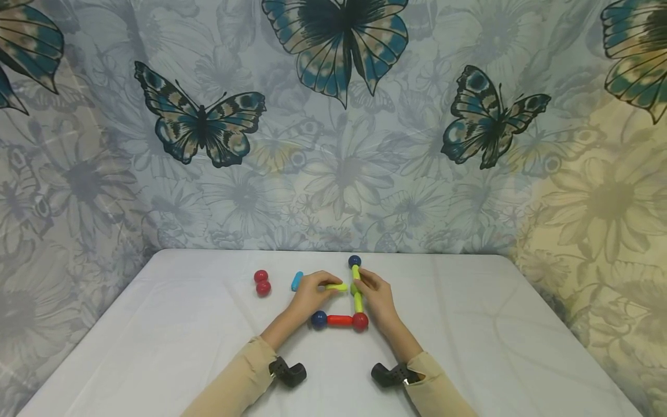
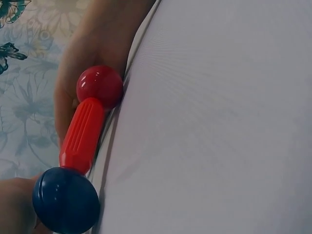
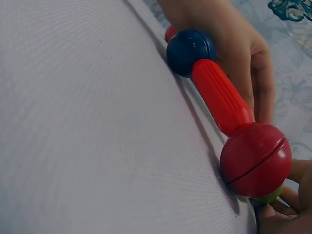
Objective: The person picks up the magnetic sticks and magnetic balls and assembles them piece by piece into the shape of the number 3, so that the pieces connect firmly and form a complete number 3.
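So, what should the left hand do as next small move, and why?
Probably press the yellow rod in the left hand into the green ball: its free end points at that ball, just short of it, while the right hand holds the joined pieces there.

The curled left hand (image 1: 312, 289) faces the curled right hand (image 1: 377, 294).
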`<state>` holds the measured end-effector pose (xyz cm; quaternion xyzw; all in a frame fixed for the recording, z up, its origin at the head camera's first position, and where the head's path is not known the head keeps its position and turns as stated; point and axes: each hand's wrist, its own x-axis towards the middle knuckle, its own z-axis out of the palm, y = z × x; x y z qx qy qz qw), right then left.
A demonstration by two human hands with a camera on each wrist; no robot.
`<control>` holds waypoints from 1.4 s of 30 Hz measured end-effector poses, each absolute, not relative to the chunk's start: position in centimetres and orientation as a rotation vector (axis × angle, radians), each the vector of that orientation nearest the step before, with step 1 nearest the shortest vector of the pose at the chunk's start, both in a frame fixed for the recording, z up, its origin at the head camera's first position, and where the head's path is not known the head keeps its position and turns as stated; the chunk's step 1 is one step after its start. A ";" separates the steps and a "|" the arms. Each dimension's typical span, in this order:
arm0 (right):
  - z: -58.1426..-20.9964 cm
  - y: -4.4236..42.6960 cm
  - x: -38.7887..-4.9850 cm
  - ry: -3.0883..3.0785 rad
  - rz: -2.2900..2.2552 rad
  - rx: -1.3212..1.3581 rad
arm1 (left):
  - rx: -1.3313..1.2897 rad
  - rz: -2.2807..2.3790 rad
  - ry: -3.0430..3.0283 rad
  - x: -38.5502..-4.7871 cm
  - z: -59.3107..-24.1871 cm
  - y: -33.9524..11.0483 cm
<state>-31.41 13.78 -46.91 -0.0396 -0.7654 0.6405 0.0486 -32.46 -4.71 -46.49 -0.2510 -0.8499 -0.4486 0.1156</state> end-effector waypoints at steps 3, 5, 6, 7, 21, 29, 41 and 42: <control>-46.9 13.8 -31.4 -2.319 1.965 -0.111 | -0.733 -1.324 -2.501 -32.5 -46.4 -4.5; -46.9 13.8 -31.3 -2.307 1.975 -0.097 | -0.723 -1.326 -2.516 -32.6 -46.4 -4.4; -46.9 13.8 -31.3 -2.303 1.977 -0.088 | -0.718 -1.328 -2.521 -32.6 -46.4 -4.3; -46.9 13.8 -31.4 -2.298 1.984 -0.088 | -0.718 -1.331 -2.521 -32.6 -46.4 -4.3; -46.8 13.7 -31.3 -2.290 1.977 -0.063 | -0.733 -1.354 -2.512 -32.5 -46.2 -3.9; -46.8 13.7 -31.2 -2.283 1.981 -0.056 | -0.737 -1.351 -2.494 -32.5 -46.4 -3.9; -46.9 13.8 -31.2 -2.296 1.950 -0.032 | -0.732 -1.348 -2.502 -32.7 -46.7 -4.4; -46.9 13.9 -31.2 -2.304 1.942 -0.034 | -0.734 -1.359 -2.501 -32.7 -46.7 -4.5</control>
